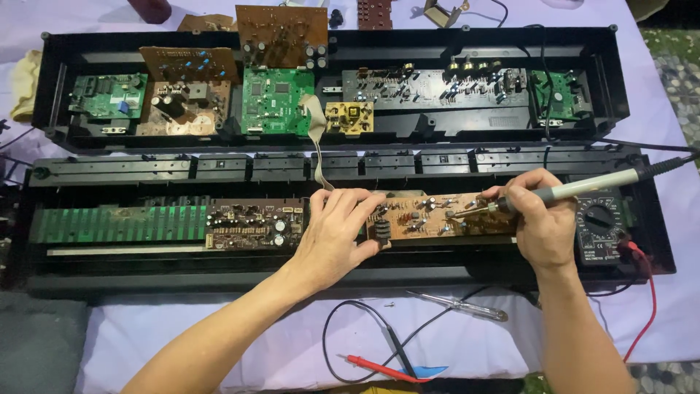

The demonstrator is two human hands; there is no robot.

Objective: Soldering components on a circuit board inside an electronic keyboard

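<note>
Right hand (543,222) wrapped around grey-handled soldering iron (583,188), tip aimed left onto long brown circuit board (430,215), pinned flat by left hand (335,230).

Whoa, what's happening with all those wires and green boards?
A person has an opened electronic case on the table. Their left hand steadies a brown circuit board, while the right hand holds a soldering iron with its tip on that board. A multimeter sits beside it, and a screwdriver lies in front.
</note>
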